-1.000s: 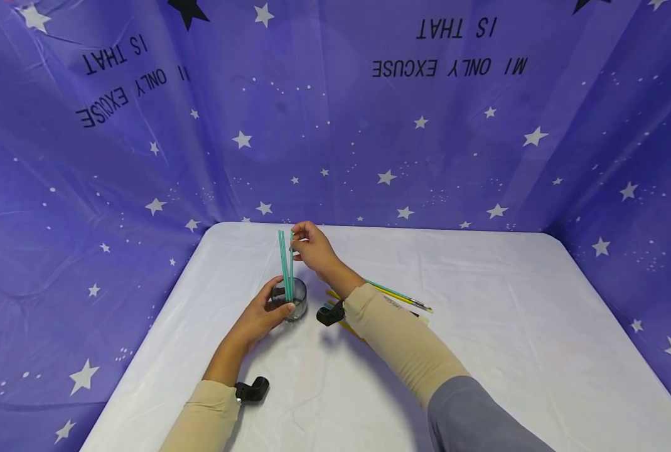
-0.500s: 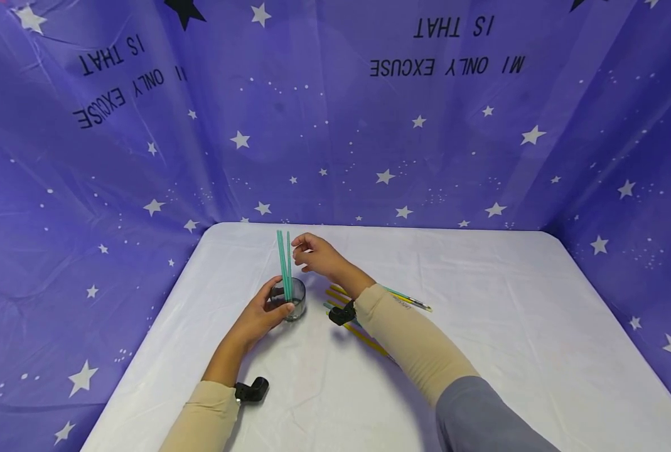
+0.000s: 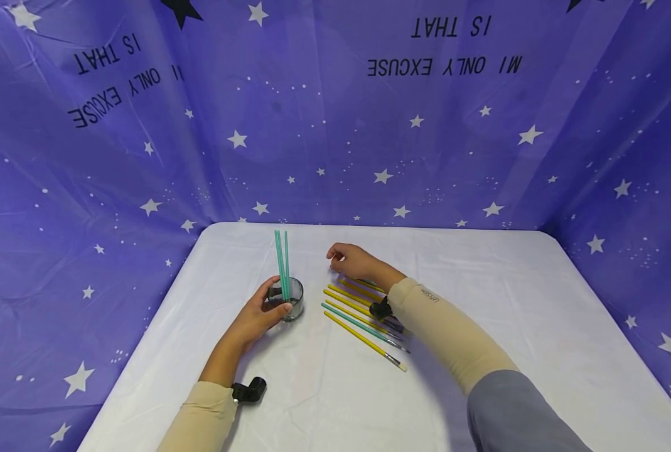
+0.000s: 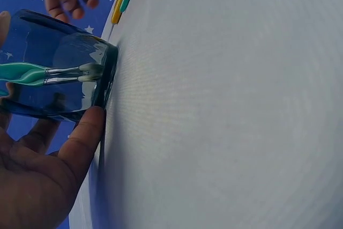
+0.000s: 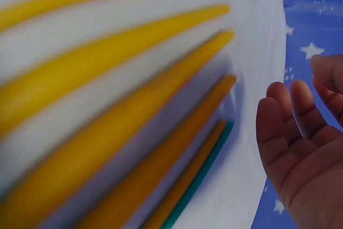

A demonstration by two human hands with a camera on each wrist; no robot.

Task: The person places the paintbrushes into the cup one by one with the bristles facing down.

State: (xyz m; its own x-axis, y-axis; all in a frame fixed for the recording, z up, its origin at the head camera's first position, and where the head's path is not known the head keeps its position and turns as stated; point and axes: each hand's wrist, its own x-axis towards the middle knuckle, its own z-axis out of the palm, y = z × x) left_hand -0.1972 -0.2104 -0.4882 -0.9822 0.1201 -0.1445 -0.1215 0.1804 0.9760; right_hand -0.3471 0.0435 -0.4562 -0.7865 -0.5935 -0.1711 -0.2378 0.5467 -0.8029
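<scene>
My left hand (image 3: 258,316) grips a clear glass cup (image 3: 295,295) on the table, fingers and thumb curled about its side. Several green-handled paintbrushes (image 3: 285,267) stand in it, bristles down; the left wrist view shows their pale brush tips (image 4: 92,72) near the glass bottom. My right hand (image 3: 356,260) hovers over the far ends of a row of brushes, holding nothing, its fingers loosely bent. In that row lie several yellow paintbrushes (image 3: 353,333) and a green paintbrush (image 3: 358,321), bristle ends toward the right. My right forearm covers part of them.
A white cloth (image 3: 312,402) covers the table. Purple curtains (image 3: 335,125) with stars and printed words rise behind it and on both sides. A black wrist camera (image 3: 250,390) sits on my left wrist.
My right hand has let go of a green paintbrush in the cup and moved right, over the lying brushes. More of the row now shows. My left hand keeps its grip on the cup.
</scene>
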